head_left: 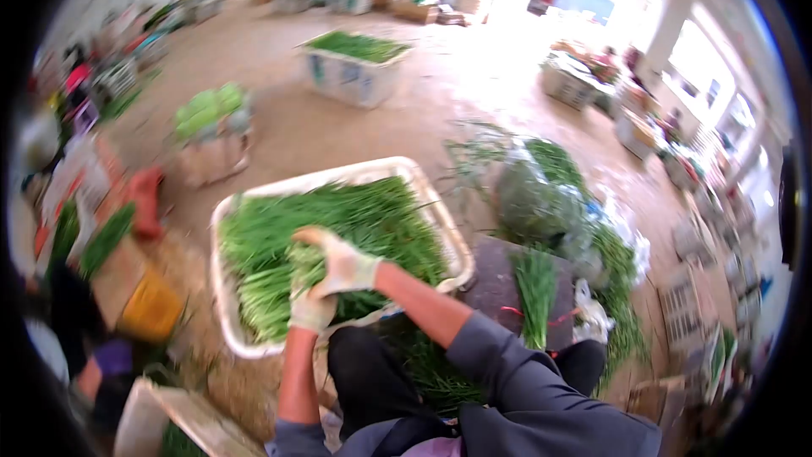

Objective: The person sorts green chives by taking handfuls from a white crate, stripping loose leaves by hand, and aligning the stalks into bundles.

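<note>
Daylight from windows (698, 55), glare on floor (474, 68) (washed out); edges curved, blurred.

I grip a pale-ended bunch (306, 266) with my gloved left hand (314, 308) and right hand (345, 264), above the white basket (457, 247) of green stalks (389, 211); another bundle (534, 288) lies to my right.

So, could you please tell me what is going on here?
A person's gloved left hand and right hand hold a bunch of greens over a white crate well filled with more. To the right of it, a bundle lies on a dark board, with a red strip showing on both sides. Farther off, another crate of greens stands on the floor.
</note>
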Motion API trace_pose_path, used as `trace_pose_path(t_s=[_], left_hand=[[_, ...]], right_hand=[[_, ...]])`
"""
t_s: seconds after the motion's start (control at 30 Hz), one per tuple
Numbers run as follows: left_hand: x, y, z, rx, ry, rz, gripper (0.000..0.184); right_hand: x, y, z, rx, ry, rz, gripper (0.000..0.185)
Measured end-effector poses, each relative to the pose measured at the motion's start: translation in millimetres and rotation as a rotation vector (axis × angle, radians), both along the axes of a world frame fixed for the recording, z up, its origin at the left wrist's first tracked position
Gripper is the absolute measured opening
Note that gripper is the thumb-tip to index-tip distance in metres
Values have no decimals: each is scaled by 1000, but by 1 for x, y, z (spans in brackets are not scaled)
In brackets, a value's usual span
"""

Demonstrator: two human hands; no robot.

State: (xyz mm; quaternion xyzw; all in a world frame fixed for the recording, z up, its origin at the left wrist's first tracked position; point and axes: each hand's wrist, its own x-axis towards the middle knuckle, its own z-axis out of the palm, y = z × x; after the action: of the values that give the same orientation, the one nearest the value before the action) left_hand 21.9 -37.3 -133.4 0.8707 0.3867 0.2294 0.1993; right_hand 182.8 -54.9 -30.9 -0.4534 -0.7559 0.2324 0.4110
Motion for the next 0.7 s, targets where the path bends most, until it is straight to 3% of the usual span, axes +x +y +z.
trace_pose_path(t_s=[0.03, 0.07, 0.13, 0.2, 0.27, 0.33, 0.37, 0.4, 0.43, 0.47, 0.5, 0.53, 0.57, 0.67, 0.7], left_hand=[[7, -3, -2, -93, 75, 3, 51], [3, -13, 29, -467, 171, 39, 48], [3, -15, 22, -329, 214, 21, 49], [-1, -2, 3, -18, 96, 40, 49], [-8, 19, -22, 203, -32, 100, 48], [-19, 61, -108, 82, 55, 228, 51], [-23, 45, -88, 179, 330, 305, 55], [-23, 45, -86, 104, 380, 315, 59], [-23, 44, -80, 75, 363, 304, 60], [-23, 34, -74, 145, 397, 299, 59], [-26, 31, -76, 141, 434, 305, 61], [-23, 36, -79, 148, 460, 302, 62], [-23, 45, -84, 157, 460, 303, 62], [-25, 51, -74, 51, 578, 250, 67], [-34, 41, -36, -240, 280, 287, 67]], right_hand=[[-2, -4, 10, 33, -33, -6, 104], [-1, -5, 9, 52, -120, 6, 95], [-4, -6, -3, 94, -107, -21, 64], [-3, -8, -16, -13, -77, -109, 58], [-4, -7, -20, 95, -40, -132, 56], [-11, -11, -21, -96, 275, -38, 50], [-4, -15, 5, 128, 166, -20, 46], [6, -13, 28, -349, 834, 354, 31], [16, -12, 51, -828, 1590, 480, 17], [26, -23, 86, -403, 1166, 314, 18], [37, -34, 122, -42, 752, -14, 19], [64, -23, 133, 158, 554, -163, 22], [73, -40, 153, 224, 853, -73, 29], [111, -69, 165, 312, 1024, -77, 35], [121, -79, 149, 322, 1135, -151, 35]])
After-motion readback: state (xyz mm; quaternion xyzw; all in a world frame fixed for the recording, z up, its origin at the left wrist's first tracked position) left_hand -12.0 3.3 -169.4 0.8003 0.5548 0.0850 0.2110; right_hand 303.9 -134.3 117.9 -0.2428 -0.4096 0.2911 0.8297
